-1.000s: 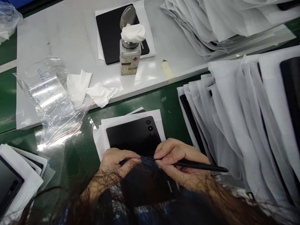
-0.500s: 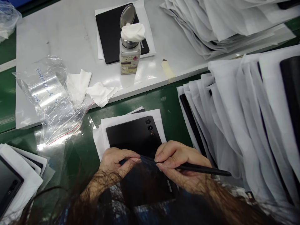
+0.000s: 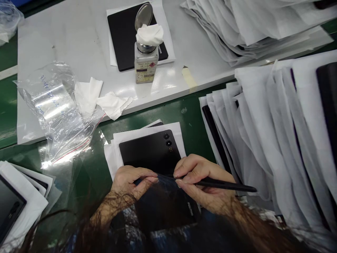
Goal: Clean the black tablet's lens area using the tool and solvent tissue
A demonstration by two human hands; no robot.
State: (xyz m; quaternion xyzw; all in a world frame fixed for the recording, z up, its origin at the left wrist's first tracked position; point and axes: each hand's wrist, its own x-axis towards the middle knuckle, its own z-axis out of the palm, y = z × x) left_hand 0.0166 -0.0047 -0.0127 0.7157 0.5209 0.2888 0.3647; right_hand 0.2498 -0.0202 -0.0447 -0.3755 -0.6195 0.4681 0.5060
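A black tablet (image 3: 147, 149) with two round camera lenses lies back up on a white sleeve (image 3: 176, 130) in front of me. Above its lower half, my left hand (image 3: 131, 182) pinches the edge of a thin, see-through dark film (image 3: 166, 180) between thumb and fingers. My right hand (image 3: 202, 182) is closed around slim black tweezers (image 3: 226, 184), their blunt end pointing right. Their tips, at the film's edge close to my left fingertips, are mostly hidden by my fingers. Strands of hair and dark reflections blur the film's lower part.
Sleeved tablets (image 3: 252, 133) stand in a row at right; more white sleeves (image 3: 258, 24) are piled behind. A metal-lidded solvent bottle (image 3: 146, 66) stands by another tablet (image 3: 121, 42). Crumpled wipes (image 3: 114, 105) and a clear plastic bag (image 3: 58, 105) lie left, above stacked tablets (image 3: 10, 200).
My right hand has shifted slightly up, and the tweezers' blunt end has tilted up and a little left. My left hand keeps its pinch on the film.
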